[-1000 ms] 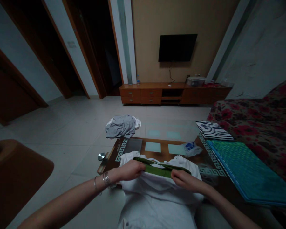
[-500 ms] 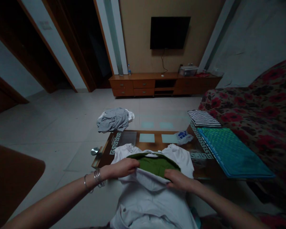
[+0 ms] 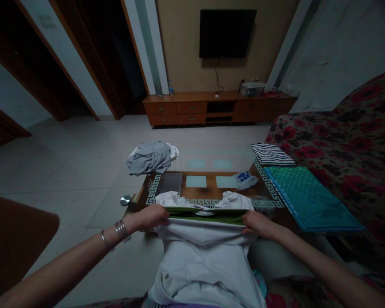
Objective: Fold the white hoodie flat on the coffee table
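A white garment [image 3: 205, 261] with a green inner band [image 3: 208, 213] lies from the near edge of the low table [image 3: 179, 188] down over my lap. My left hand [image 3: 150, 217] is closed on the garment's left edge, bangles on its wrist. My right hand [image 3: 259, 223] is closed on the right edge. Between them the cloth is stretched in a straight line. The white sleeves [image 3: 170, 199] lie bunched on the table behind the fold.
A crumpled grey garment [image 3: 150, 157] lies at the table's far left corner. A folded striped cloth [image 3: 271, 155] and a teal mat [image 3: 304, 199] lie at the right, beside a floral sofa [image 3: 349, 141]. A small plastic bag [image 3: 245, 179] sits on the table. A TV cabinet [image 3: 218, 108] stands at the far wall.
My hands have moved apart, pulling the garment's edge taut and straight. The green part shows now only as a thin band. The view has tipped downward.
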### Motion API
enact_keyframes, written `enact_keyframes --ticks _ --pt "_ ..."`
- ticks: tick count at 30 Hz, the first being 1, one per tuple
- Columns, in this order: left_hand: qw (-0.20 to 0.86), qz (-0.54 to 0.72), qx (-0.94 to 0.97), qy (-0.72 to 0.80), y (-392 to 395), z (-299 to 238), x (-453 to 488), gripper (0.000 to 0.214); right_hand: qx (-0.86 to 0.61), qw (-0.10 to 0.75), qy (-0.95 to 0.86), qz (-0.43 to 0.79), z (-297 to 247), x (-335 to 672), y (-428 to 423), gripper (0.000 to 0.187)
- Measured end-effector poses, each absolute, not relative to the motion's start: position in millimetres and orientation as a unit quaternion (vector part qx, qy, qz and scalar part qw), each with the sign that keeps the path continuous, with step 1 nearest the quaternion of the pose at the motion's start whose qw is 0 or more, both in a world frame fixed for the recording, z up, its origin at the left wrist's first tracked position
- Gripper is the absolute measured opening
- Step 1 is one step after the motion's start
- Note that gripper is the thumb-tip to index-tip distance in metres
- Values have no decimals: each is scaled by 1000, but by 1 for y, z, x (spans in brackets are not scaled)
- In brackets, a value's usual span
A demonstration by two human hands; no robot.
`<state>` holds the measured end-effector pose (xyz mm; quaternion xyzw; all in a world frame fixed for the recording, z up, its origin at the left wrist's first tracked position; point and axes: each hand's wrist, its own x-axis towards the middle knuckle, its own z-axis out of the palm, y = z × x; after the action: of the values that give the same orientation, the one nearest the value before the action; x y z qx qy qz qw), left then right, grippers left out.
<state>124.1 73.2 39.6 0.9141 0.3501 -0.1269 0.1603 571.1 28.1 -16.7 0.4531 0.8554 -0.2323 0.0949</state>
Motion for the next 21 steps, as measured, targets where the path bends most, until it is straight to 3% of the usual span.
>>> enact_keyframes --ticks 3,7,9,11,13,15,18,21 --pt "195 -112 914 338 66 53 142 7 430 106 867 -228 -1 560 28 17" --pt "319 -173 875 321 66 76 151 4 431 131 818 -357 21 559 30 18" --pt "413 -216 828 314 78 87 151 8 416 138 787 -434 28 563 41 19" --pt "478 -206 800 299 96 92 151 20 390 86 778 -486 29 567 59 29" --pt "462 -137 823 302 113 86 153 35 413 -7 783 -465 22 568 79 36" --pt "363 -68 871 325 124 66 157 45 475 -77 797 -364 9 564 95 38" --pt "223 -33 915 333 125 23 163 55 501 -89 834 -213 -18 549 104 43" --pt "274 -15 900 339 127 -12 164 43 449 -60 865 -217 -41 536 109 39"
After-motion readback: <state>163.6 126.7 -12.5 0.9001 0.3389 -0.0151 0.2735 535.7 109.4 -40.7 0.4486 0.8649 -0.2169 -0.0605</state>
